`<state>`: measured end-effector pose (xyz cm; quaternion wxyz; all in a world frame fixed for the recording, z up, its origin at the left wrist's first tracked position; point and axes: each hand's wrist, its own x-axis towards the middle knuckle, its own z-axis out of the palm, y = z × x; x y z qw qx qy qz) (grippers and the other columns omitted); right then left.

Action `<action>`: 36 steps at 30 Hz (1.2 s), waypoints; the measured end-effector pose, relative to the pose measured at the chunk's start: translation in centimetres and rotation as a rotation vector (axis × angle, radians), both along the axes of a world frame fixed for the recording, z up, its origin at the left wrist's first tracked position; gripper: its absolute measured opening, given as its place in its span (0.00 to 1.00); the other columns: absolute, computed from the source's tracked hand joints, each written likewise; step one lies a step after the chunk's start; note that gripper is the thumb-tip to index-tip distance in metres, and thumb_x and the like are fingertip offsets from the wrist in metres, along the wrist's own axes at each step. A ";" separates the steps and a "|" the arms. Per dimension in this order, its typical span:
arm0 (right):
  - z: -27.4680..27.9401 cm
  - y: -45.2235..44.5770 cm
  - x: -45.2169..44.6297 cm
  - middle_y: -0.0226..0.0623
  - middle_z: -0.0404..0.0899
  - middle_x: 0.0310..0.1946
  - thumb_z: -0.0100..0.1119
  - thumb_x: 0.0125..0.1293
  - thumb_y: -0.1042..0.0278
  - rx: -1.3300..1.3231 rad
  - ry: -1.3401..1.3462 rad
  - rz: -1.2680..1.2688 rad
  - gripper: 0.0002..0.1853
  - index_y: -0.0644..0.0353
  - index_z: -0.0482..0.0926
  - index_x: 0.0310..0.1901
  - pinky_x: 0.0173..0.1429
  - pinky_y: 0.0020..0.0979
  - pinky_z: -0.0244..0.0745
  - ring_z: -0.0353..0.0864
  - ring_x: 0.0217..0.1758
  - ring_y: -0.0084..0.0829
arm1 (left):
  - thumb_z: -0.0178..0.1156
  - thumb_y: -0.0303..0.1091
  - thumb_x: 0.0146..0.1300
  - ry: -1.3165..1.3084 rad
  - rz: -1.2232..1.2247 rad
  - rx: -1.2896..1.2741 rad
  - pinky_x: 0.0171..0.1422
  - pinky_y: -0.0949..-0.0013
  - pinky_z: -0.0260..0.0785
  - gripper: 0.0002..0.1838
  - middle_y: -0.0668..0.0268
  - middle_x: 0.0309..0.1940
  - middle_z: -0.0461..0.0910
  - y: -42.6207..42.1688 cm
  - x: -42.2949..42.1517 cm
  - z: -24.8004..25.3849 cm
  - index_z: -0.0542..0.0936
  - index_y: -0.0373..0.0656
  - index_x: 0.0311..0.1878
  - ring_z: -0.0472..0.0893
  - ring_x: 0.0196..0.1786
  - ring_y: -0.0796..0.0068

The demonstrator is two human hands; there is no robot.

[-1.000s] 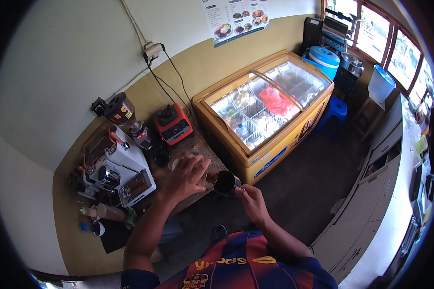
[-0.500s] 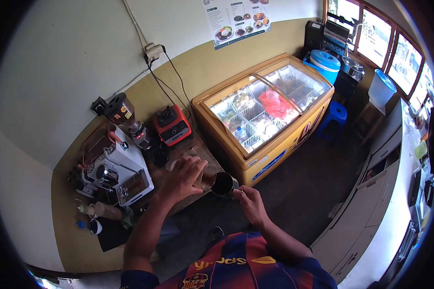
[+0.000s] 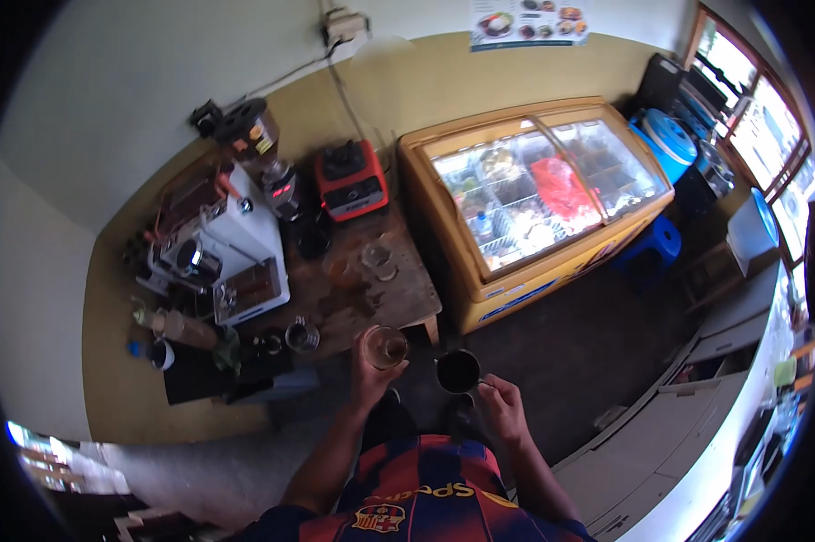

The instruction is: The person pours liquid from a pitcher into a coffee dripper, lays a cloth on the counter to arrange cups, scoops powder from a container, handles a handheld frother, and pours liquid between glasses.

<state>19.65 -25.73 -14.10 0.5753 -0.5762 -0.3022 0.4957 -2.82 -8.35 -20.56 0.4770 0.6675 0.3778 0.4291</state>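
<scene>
My left hand [image 3: 369, 378] is wrapped round a clear drinking glass [image 3: 388, 347], held in front of the table's near edge. Some brownish colour shows in the glass; whether it is liquid is unclear. My right hand [image 3: 504, 405] grips the handle of a dark-looking milk pitcher [image 3: 458, 370], held just to the right of the glass and apart from it. The pitcher's opening faces up and its inside looks dark. Beyond my hands, a clear glass [image 3: 379, 260] and a brownish-tinted glass [image 3: 339, 269] stand on the wooden table [image 3: 398, 303].
An espresso machine [image 3: 254, 248], a coffee grinder [image 3: 279, 185] and a red blender base [image 3: 351, 185] line the table's back. A small glass jug [image 3: 302, 336] stands near its front edge. A yellow chest freezer [image 3: 475, 303] is to the right, with a blue stool [image 3: 656, 242] beyond.
Both hands have drawn back from the table toward my body, the glass and pitcher moving apart. My left hand now holds the glass from its side. The camera view has shifted too.
</scene>
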 end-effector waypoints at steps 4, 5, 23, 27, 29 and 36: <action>-2.6 0.1 -0.6 0.22 0.63 0.22 0.55 0.71 0.62 -0.130 -0.152 0.063 0.17 0.62 0.70 0.25 0.34 0.26 0.58 0.62 0.30 0.16 | 0.80 0.35 0.50 0.015 0.273 -0.037 0.72 0.57 0.66 0.47 0.54 0.61 0.66 0.7 -2.8 -6.0 0.63 0.36 0.71 0.72 0.67 0.57; -2.7 0.6 -1.2 0.22 0.64 0.22 0.55 0.71 0.61 -0.153 -0.163 0.071 0.18 0.62 0.70 0.25 0.34 0.26 0.58 0.62 0.30 0.16 | 0.80 0.34 0.50 0.008 0.345 -0.023 0.72 0.57 0.67 0.47 0.54 0.61 0.66 1.7 -3.5 -7.1 0.64 0.36 0.71 0.72 0.67 0.57; -1.9 17.3 -15.8 0.27 0.76 0.29 0.53 0.70 0.63 -0.161 -0.135 0.065 0.14 0.67 0.80 0.34 0.45 0.26 0.66 0.71 0.36 0.19 | 0.80 0.34 0.49 0.111 0.389 -0.079 0.79 0.52 0.56 0.60 0.43 0.73 0.55 14.7 -11.8 -7.5 0.48 0.34 0.78 0.60 0.76 0.48; -1.9 17.4 -17.4 0.27 0.76 0.29 0.53 0.71 0.64 -0.176 -0.114 0.002 0.14 0.67 0.80 0.34 0.44 0.26 0.66 0.71 0.36 0.19 | 0.80 0.36 0.48 0.546 0.315 0.144 0.77 0.51 0.58 0.59 0.43 0.73 0.56 13.4 -17.9 -4.8 0.51 0.35 0.78 0.60 0.75 0.47; -2.2 17.4 -18.1 0.27 0.75 0.29 0.53 0.71 0.65 -0.179 -0.106 -0.020 0.14 0.67 0.79 0.33 0.44 0.26 0.66 0.71 0.36 0.20 | 0.79 0.36 0.47 0.769 0.300 0.123 0.75 0.50 0.59 0.58 0.43 0.70 0.59 14.3 -19.9 -4.4 0.53 0.35 0.77 0.64 0.72 0.47; -2.3 17.5 -19.4 0.26 0.73 0.25 0.54 0.70 0.62 -0.197 -0.160 -0.050 0.15 0.63 0.75 0.28 0.38 0.26 0.62 0.68 0.32 0.18 | 0.79 0.34 0.46 0.652 0.078 0.085 0.71 0.50 0.63 0.51 0.47 0.59 0.72 15.3 -23.2 -7.0 0.62 0.35 0.73 0.72 0.63 0.45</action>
